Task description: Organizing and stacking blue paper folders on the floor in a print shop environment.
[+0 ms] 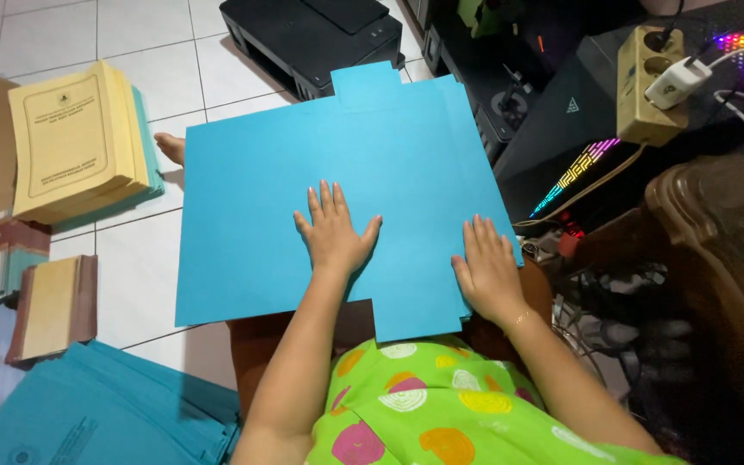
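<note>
A big blue card sheet point(303, 172), cut with a tab at its far edge and another at its near edge, lies flat across the person's lap and out over the white tiled floor point(139, 34). Everything else sits around that sheet. Beyond its far edge stands a black printer point(312, 34). Off its left edge lies a stack of yellow booklets point(75, 142), and nearer than those, two brown-edged books point(49, 306). By its near left corner is a pile of teal folders point(105, 413). To its right, a beige power strip point(647, 82) rests on a dark case.

The left hand point(333, 237) presses palm-down near the sheet's middle, fingers spread apart and flat. The right hand point(486, 271) lies flat at the sheet's right edge, fingers side by side, gripping nothing.
</note>
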